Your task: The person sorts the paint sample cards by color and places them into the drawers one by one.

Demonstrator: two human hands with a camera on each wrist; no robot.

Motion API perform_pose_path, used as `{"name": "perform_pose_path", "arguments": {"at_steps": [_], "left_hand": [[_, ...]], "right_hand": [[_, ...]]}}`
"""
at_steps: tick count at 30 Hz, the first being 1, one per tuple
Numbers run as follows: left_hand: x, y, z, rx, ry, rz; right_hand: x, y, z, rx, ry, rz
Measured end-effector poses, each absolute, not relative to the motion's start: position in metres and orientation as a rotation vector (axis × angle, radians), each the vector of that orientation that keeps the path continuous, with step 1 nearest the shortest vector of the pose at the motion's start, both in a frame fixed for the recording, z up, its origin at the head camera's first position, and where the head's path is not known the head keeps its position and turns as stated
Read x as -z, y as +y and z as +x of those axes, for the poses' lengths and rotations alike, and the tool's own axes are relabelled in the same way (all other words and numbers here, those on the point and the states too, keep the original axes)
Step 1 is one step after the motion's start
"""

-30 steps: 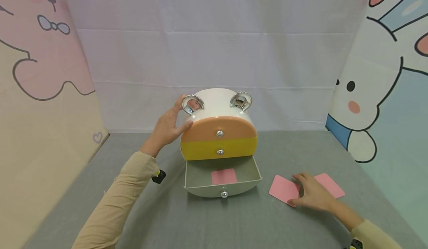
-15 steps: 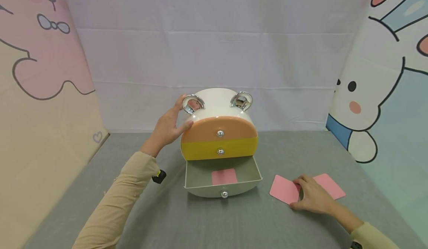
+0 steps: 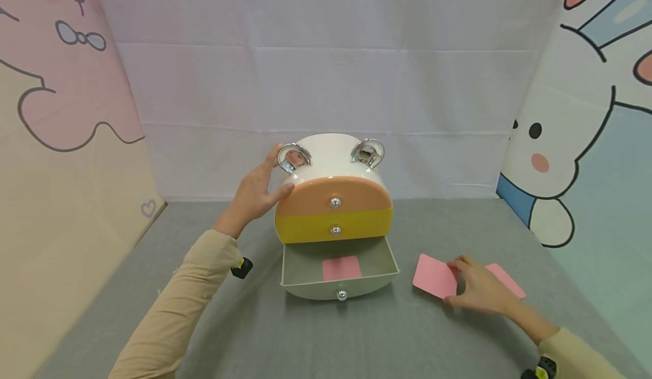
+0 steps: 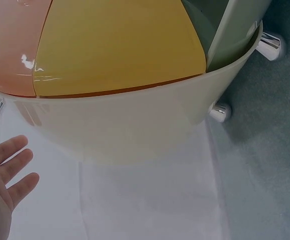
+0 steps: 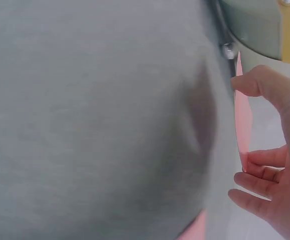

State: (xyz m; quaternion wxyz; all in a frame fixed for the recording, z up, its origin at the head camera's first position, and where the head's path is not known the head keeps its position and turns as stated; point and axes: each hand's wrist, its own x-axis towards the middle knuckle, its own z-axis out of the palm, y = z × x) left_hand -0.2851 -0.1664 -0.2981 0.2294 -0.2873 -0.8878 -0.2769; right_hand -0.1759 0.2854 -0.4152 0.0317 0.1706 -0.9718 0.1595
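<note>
A small cabinet (image 3: 333, 155) with a white body and silver ears stands mid-table. Its orange drawer (image 3: 311, 198) and yellow drawer (image 3: 305, 229) are pushed in, while the green bottom drawer (image 3: 300, 266) is pulled out. One pink card (image 3: 341, 268) lies inside that drawer. My left hand (image 3: 257, 193) rests on the cabinet's left side, thumb by the orange front; the left wrist view shows straight, spread fingers. Right of the drawer, my right hand (image 3: 481, 288) pinches a pink card (image 3: 434, 276) by its edges, lifted off the cloth. Another pink card (image 3: 505, 280) lies partly hidden behind this hand.
Grey cloth (image 3: 367, 339) covers the table. A white curtain (image 3: 326, 85) hangs behind the cabinet. Printed side panels stand at the left, with a pink animal (image 3: 81, 85), and at the right, with a white rabbit (image 3: 555, 124).
My right hand has closed its grip on the nearer pink card and raised it slightly off the table. The left hand and the cabinet have stayed put.
</note>
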Motion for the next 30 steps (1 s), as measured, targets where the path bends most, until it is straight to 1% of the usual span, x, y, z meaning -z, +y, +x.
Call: {"name": "perform_pose_path", "arguments": {"at_steps": [4, 13, 21, 30], "left_hand": [[0.298, -0.167, -0.285, 0.754, -2.44, -0.788], [0.299, -0.167, -0.286, 0.739, -2.432, -0.787], [0.299, -0.167, -0.286, 0.74, -2.426, -0.794], [0.298, -0.167, -0.285, 0.749, -2.43, -0.798]], "right_hand": [[0.4, 0.285, -0.179, -0.536, -2.948, 0.558], [0.367, 0.277, -0.187, -0.583, -2.729, 0.799], [0.345, 0.249, -0.19, -0.572, -2.771, 0.883], [0.335, 0.214, -0.196, -0.544, -2.72, 1.007]]}}
